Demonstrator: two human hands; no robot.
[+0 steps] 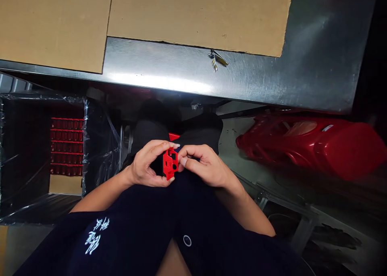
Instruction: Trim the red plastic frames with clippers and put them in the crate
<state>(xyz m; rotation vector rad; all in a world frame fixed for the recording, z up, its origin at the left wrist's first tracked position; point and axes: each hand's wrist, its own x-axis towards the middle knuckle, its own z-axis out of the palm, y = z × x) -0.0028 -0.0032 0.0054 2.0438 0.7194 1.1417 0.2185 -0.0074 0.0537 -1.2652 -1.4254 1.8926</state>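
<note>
Above my lap, my left hand (151,163) grips a small red plastic part (167,165) between thumb and fingers. The part has several square and round openings. My right hand (201,163) is at its right side, thumb and index finger pinched together against the part's edge. Whether those fingertips hold anything separate is hidden. A small red triangular piece (174,136) shows just beyond my left fingers; I cannot tell if it belongs to the part.
Ahead is a metal table (151,66) with cardboard sheets (196,17) and a nail clipper (218,59) near its edge. At left stands a plastic-lined box (86,147) holding rows of red parts (66,147). A large red molded object (317,147) lies at right.
</note>
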